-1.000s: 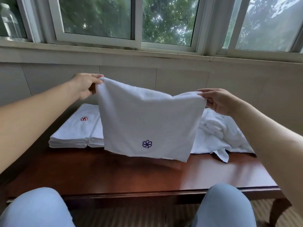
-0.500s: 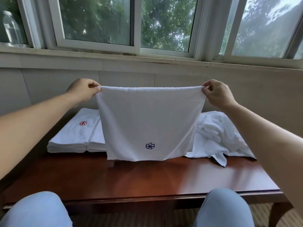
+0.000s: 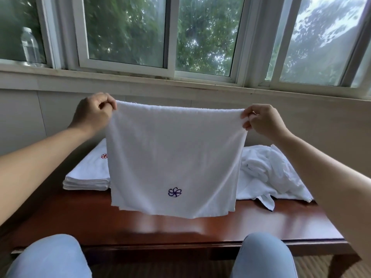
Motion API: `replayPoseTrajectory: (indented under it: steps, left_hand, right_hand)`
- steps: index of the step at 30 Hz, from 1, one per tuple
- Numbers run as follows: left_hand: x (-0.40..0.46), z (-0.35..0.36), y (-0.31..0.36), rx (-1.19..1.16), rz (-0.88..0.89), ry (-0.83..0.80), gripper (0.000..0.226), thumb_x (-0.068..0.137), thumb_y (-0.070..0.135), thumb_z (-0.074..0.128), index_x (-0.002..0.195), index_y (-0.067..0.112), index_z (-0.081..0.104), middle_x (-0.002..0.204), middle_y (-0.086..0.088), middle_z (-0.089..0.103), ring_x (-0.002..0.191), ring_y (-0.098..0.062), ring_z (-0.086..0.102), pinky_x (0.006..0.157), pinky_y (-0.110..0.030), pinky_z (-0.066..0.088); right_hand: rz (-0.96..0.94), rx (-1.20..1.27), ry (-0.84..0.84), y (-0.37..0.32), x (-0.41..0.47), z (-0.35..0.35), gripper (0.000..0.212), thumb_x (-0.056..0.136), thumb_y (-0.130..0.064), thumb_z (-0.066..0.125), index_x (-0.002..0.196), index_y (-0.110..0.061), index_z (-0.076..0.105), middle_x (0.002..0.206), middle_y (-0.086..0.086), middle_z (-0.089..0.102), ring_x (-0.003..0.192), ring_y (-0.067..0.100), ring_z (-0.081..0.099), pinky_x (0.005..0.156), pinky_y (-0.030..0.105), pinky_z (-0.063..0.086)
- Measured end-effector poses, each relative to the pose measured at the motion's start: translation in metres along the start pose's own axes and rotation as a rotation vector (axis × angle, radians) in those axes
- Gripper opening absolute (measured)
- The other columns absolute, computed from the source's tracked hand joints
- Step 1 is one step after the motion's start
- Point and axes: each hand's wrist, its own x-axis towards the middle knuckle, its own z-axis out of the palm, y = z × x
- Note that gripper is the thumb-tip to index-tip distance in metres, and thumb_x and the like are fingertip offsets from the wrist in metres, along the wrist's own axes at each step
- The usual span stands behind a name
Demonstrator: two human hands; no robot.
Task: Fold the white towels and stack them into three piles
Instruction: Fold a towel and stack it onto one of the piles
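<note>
While held up over the dark wooden surface (image 3: 180,227), hangs flat and doubled, lower edge clear of the wood: white towel (image 3: 172,157), purple flower mark (image 3: 174,192) near its bottom. Behind, at right: rumpled heap of unfolded towels (image 3: 269,175) on the surface. Behind, at left: neat folded stack (image 3: 88,175), partly hidden by the hanging cloth, red flower mark (image 3: 104,156) on top. Pinching the top left corner, fingers curled tight on the cloth: left hand (image 3: 94,112). Pinching the top right corner, thumb and fingers closed on the hem: right hand (image 3: 263,121). On the window sill, far left: clear plastic bottle (image 3: 30,46).
</note>
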Motion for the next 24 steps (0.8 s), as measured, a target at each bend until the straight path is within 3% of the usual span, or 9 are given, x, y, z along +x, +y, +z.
replayPoseTrajectory:
  steps: [2,4,5,7,9,12,16,19,24]
  left_hand:
    - [0.002,0.013,-0.003,0.058,0.025,0.033,0.028,0.085,0.015,0.042,0.080,0.020,0.069,0.095,0.001,0.066,0.084,-0.019,0.061,0.073,-0.028,0.043]
    - [0.011,0.037,-0.012,0.223,0.031,-0.063,0.035,0.092,0.016,0.040,0.106,0.015,0.072,0.120,-0.008,0.061,0.106,-0.035,0.059,0.088,-0.037,0.047]
    - [0.014,0.053,-0.018,0.350,-0.008,-0.177,0.040,0.095,0.022,0.042,0.128,0.013,0.063,0.141,-0.012,0.049,0.121,-0.041,0.052,0.099,-0.043,0.044]
    - [0.009,0.087,-0.029,0.533,-0.168,-0.449,0.077,0.096,0.036,0.056,0.161,0.021,0.019,0.168,-0.007,0.000,0.145,-0.043,0.024,0.113,-0.051,0.030]
    - [-0.012,0.121,-0.046,0.550,-0.252,-0.635,0.099,0.093,0.047,0.063,0.162,0.033,-0.007,0.168,-0.002,-0.020,0.152,-0.042,0.009,0.117,-0.053,0.025]
    - [-0.066,0.162,-0.081,0.466,-0.278,-0.810,0.086,0.092,0.049,0.065,0.161,0.029,0.018,0.168,-0.006,0.007,0.148,-0.035,0.027,0.115,-0.044,0.033]
    - [-0.145,0.180,-0.122,0.426,-0.379,-1.007,0.060,0.094,0.040,0.066,0.146,0.021,0.043,0.149,-0.011,0.032,0.121,-0.029,0.052,0.093,-0.033,0.043]
    - [-0.169,0.178,-0.137,0.456,-0.428,-1.051,0.059,0.093,0.043,0.068,0.141,0.019,0.045,0.144,-0.013,0.037,0.120,-0.031,0.054,0.098,-0.036,0.045]
    - [-0.172,0.165,-0.136,0.468,-0.533,-0.982,0.063,0.088,0.045,0.074,0.134,0.015,0.043,0.128,-0.010,0.054,0.095,-0.023,0.059,0.068,-0.033,0.045]
  right_hand:
    - [0.036,-0.011,0.000,0.001,0.007,0.013,0.036,0.077,-0.003,0.046,0.083,-0.023,0.076,0.065,-0.003,0.075,0.067,0.007,0.073,0.075,0.020,0.057]
    - [0.056,-0.085,-0.019,0.008,0.020,0.034,0.038,0.082,-0.003,0.054,0.107,-0.020,0.078,0.098,0.001,0.079,0.100,0.011,0.073,0.092,0.025,0.054]
    - [0.072,-0.143,-0.084,0.013,0.027,0.050,0.045,0.086,-0.004,0.058,0.127,-0.018,0.071,0.130,0.006,0.069,0.124,0.016,0.062,0.102,0.027,0.047]
    - [0.167,-0.217,-0.298,0.026,0.031,0.090,0.072,0.092,-0.012,0.063,0.158,-0.020,0.035,0.170,0.005,0.013,0.152,0.022,0.026,0.112,0.031,0.034]
    - [0.237,-0.273,-0.486,0.048,0.019,0.133,0.087,0.094,-0.024,0.069,0.164,-0.023,0.016,0.171,0.002,-0.009,0.156,0.023,0.015,0.116,0.032,0.029]
    - [0.227,-0.373,-0.711,0.092,-0.014,0.188,0.062,0.095,-0.031,0.068,0.152,-0.023,0.046,0.163,0.005,0.033,0.144,0.025,0.039,0.115,0.037,0.036]
    - [0.268,-0.442,-0.972,0.150,-0.069,0.223,0.029,0.096,-0.024,0.065,0.124,-0.022,0.069,0.127,0.001,0.067,0.114,0.022,0.063,0.084,0.026,0.047]
    - [0.243,-0.409,-0.935,0.173,-0.091,0.226,0.031,0.094,-0.028,0.069,0.125,-0.027,0.066,0.125,-0.004,0.063,0.108,0.017,0.058,0.088,0.028,0.045]
    - [0.252,-0.455,-0.886,0.179,-0.097,0.220,0.040,0.090,-0.030,0.075,0.127,-0.022,0.064,0.127,0.002,0.062,0.108,0.022,0.059,0.090,0.032,0.048]
